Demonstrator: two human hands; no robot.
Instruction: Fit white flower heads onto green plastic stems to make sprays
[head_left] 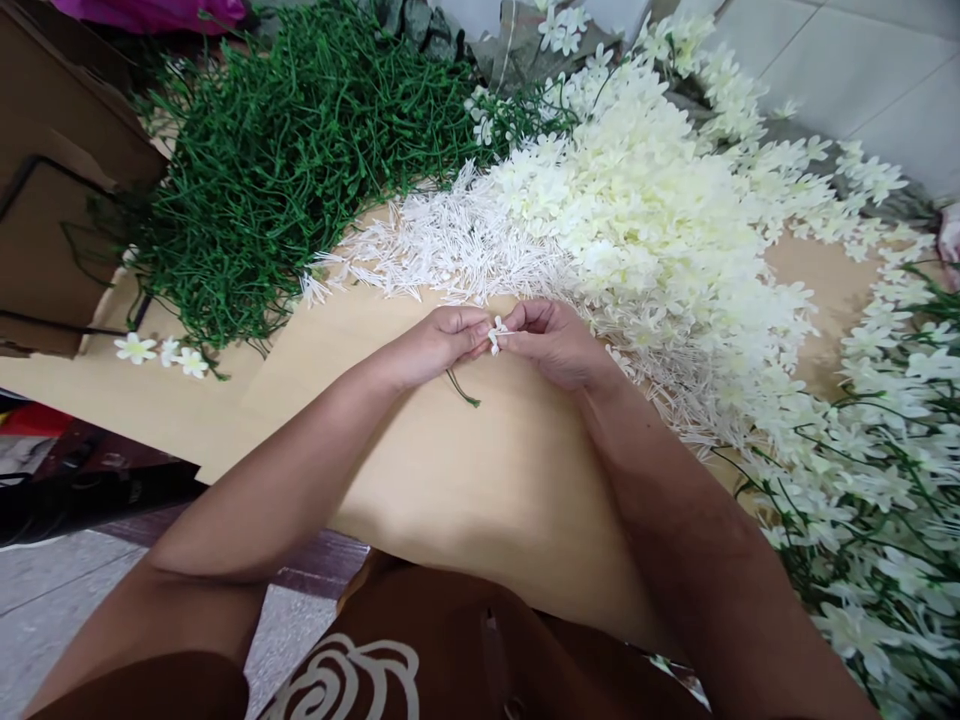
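Observation:
My left hand [439, 342] and my right hand [551, 340] meet over a sheet of brown cardboard [450, 470]. Both are closed in a pinch around a small white artificial flower [496, 333] held between the fingertips. A thin green stem [463, 388] hangs down from under my left hand. Just beyond the hands lies a heap of white flower parts [450, 245], and to the right of it a large pile of cream-white blossoms [645, 210].
A big tangle of green plastic stems [285, 150] fills the upper left. Finished flower sprigs [885, 480] are piled at the right. One finished sprig [161, 352] lies at the left. A brown cardboard box [52, 170] stands at the far left.

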